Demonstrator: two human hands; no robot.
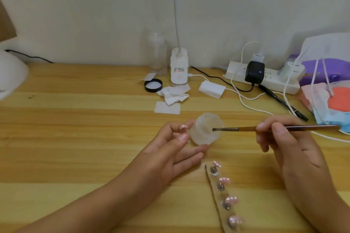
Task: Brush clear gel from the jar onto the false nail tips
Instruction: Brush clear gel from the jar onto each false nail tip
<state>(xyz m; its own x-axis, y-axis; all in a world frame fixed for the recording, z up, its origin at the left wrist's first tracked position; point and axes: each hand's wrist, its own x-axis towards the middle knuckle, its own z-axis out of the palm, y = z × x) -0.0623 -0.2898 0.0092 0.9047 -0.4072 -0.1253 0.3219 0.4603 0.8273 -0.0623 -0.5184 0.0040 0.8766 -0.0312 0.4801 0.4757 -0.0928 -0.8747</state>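
Observation:
A small clear jar of gel [205, 128] is tilted toward the right at the table's middle. My left hand [170, 149] holds it from the left and below, thumb and fingers curled around it. A thin brown-handled brush [274, 128] is pinched in my right hand [287, 142], and its dark bristle tip sits inside the jar's mouth. Several pink false nail tips [224, 180] stand on small metal stands along a clear strip [220, 200], running from below the jar toward the near edge.
The jar's black lid [153, 85] lies behind, beside crumpled wipes [175, 93] and a flat white pad [167, 107]. A white lamp base [179, 68], power strip [263, 79] with cables, a black pen [284, 103] and coloured packets [329, 102] fill the back right.

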